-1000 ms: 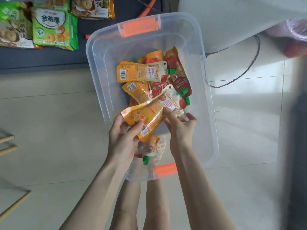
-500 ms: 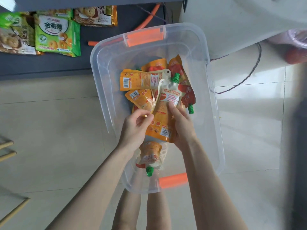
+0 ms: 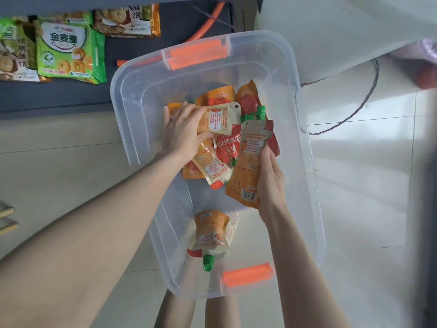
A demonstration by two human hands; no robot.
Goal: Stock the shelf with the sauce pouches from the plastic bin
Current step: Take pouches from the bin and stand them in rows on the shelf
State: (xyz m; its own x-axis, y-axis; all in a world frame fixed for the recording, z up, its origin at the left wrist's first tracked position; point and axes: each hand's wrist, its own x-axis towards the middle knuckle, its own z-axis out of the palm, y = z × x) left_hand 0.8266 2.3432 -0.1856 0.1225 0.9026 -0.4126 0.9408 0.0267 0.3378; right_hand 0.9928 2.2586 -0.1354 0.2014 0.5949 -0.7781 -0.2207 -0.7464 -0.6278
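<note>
Pouches (image 3: 221,143) lie heaped mid-bin (image 3: 305,147). The right hand (image 3: 269,178) holds one upright, cap far; the left hand (image 3: 182,131) closes on another at the heap's far left. This looks like the gathering step; next, lift both to the shelf (image 3: 59,95), far left.

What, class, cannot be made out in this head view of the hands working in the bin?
- Head view: the left hand covers part of the top pouch, so its grip is unclear.
- Head view: pile of pouches overlaps, so the count is hidden.
- Head view: small print on the held pouch in the right hand is too small.
- Head view: snack packs are cut off by the top-left edge.
- Head view: right edge is blurred.
</note>
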